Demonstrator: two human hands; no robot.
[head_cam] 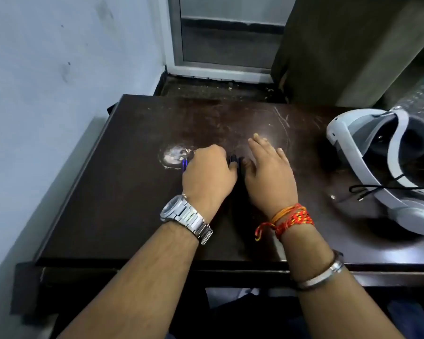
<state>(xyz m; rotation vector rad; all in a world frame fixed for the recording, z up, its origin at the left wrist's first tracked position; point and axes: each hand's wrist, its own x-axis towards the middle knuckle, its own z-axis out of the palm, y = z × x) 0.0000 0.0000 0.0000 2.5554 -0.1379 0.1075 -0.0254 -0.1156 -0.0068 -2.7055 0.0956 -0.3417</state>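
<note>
Slim dark pen-like stick [184, 163] with a glowing blue end, mostly hidden in the fist. The blue end pokes out just beside the round pale scuffed patch [173, 156], on its right. A dark end [234, 159] shows further right of the patch, between the two hands. Could be one item or two, can't tell. It sits low over the dark brown wooden table [103, 196]; contact with the table is hidden.

Left hand [206, 172]: fingers curled tight round the pen-like stick, knuckles up, touching the patch's right edge.

Right hand [267, 172]: further right of the patch, fingers straight and spread, palm down, gripping nothing. Its thumb is at the dark end and looks like it touches, not sure.

Progress, my read: early. The stick is picked up and secured in one hand, the other is only coming in to help. Pulling, twisting or opening the dark end seems left to do. Nothing looks separated yet.

Silver metal watch [181, 211] on the left wrist, nearer the camera than the patch. Red-orange thread band [289, 218] on the right wrist. White-grey headset [367, 155] with black cable [367, 189] lies well right of the patch.
</note>
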